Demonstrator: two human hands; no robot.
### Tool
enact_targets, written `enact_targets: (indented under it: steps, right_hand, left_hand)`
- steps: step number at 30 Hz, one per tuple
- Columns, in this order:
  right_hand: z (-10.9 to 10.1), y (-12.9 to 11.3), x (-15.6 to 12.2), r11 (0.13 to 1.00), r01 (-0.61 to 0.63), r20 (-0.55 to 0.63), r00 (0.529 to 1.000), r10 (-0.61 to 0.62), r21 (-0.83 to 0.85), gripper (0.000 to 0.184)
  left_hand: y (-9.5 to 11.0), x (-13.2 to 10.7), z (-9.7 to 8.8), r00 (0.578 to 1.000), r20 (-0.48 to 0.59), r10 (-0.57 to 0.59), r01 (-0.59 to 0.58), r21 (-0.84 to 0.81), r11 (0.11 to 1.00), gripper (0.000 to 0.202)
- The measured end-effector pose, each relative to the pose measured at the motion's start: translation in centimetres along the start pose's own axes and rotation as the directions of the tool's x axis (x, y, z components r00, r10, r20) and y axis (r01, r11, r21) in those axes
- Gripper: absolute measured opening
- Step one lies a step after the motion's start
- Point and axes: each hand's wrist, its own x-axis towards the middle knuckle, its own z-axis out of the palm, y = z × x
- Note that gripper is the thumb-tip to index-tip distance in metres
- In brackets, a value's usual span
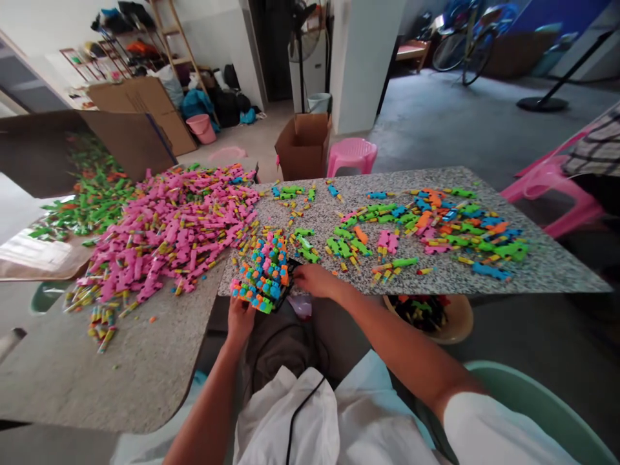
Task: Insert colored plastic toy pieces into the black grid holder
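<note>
A dark tray [285,284] packed with several small blue, orange and green plastic toy pieces [264,268] rests at the near edge of the speckled table [450,274]. My left hand [241,318] grips the tray's near corner from below, fingers closed on it. My right hand [314,279] lies at the tray's right edge, fingers curled against it. Loose green, blue, orange and pink pieces [436,226] are scattered on the table to the right.
A big heap of pink pieces [169,226] covers the left table, with green pieces [92,200] behind it by a cardboard box [121,139]. A bowl of dark pieces [426,313] sits under the table edge. Pink stools [351,154] and another box [303,145] stand beyond.
</note>
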Motion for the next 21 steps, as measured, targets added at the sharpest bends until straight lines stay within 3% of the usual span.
enact_targets:
  steps: [2,4,6,15,21]
  right_hand:
    - [-2.1,1.6,0.6,0.985,-0.163,-0.121,0.980,0.156,-0.054,0.027]
    - [-3.7,2.9,1.4,0.927,-0.360,-0.216,0.918,0.332,-0.106,0.031]
    - [-4.6,3.7,2.3,0.874,-0.467,-0.196,0.877,0.438,-0.136,0.034]
    - [-5.1,3.7,3.9,0.860,-0.455,-0.074,0.890,0.451,-0.233,0.031]
    - [-4.7,4.1,2.8,0.876,-0.477,-0.160,0.873,0.461,-0.075,0.030]
  left_hand:
    - [0.0,0.0,0.0,1.000,-0.005,-0.023,0.023,-0.007,1.000,0.034]
    - [0.2,0.0,0.0,0.999,-0.018,-0.033,0.033,-0.005,0.999,0.034]
    - [0.5,0.0,-0.1,0.999,-0.028,-0.019,0.019,-0.004,1.000,0.034]
    - [2.8,0.5,-1.3,0.994,0.074,-0.077,0.078,-0.012,0.997,0.042]
    - [3.0,0.8,-1.4,0.988,0.064,-0.142,0.146,-0.074,0.986,0.040]
